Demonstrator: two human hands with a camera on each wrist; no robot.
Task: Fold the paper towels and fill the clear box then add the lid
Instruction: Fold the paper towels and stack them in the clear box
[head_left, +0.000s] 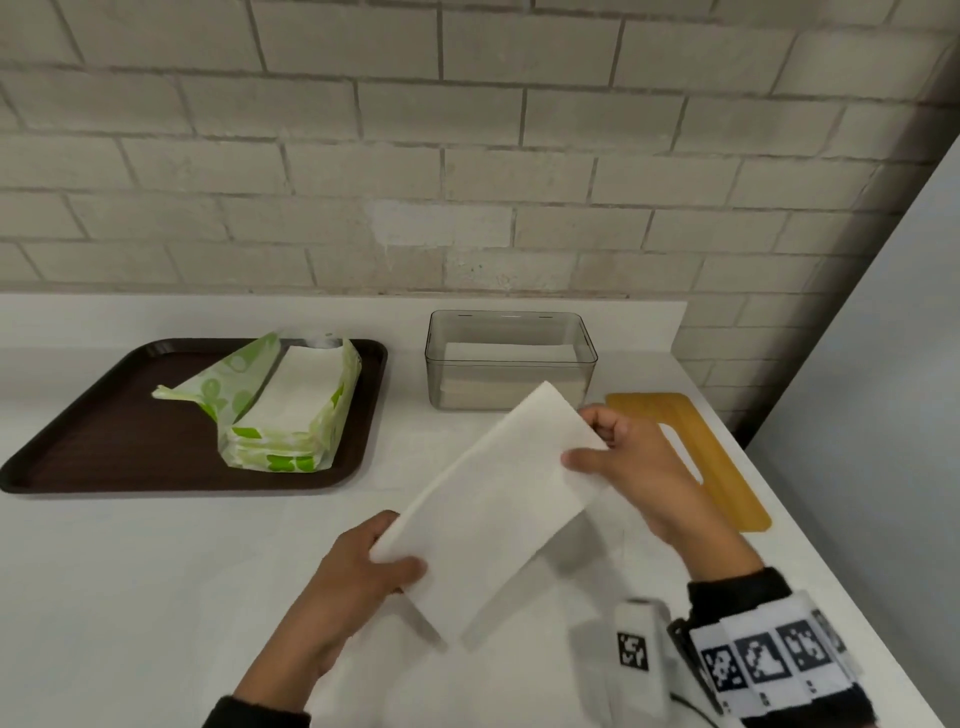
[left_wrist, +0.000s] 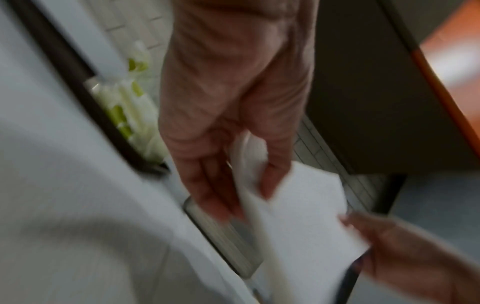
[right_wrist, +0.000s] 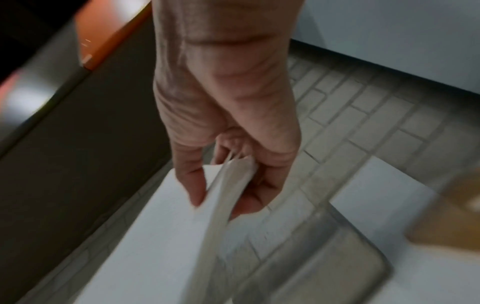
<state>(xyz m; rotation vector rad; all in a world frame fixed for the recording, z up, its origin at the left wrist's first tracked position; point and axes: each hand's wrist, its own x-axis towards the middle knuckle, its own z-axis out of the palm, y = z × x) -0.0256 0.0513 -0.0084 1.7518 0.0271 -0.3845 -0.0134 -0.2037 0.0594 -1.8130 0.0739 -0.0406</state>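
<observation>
No legible text anywhere

You are wearing dark knit sleeves (head_left: 737, 584) on both arms, and both of your hands are going bare. A white wristband (head_left: 769, 660) printed with black-and-white square markers is wrapping your right wrist at the lower right, beside a white camera unit (head_left: 641, 649) carrying one more marker.

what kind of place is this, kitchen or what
Probably a kitchen or pantry counter, perhaps a staged one: a white countertop against a pale brick-pattern wall, with a brown serving tray holding an opened pack of paper towels and a clear box beside it.
</observation>
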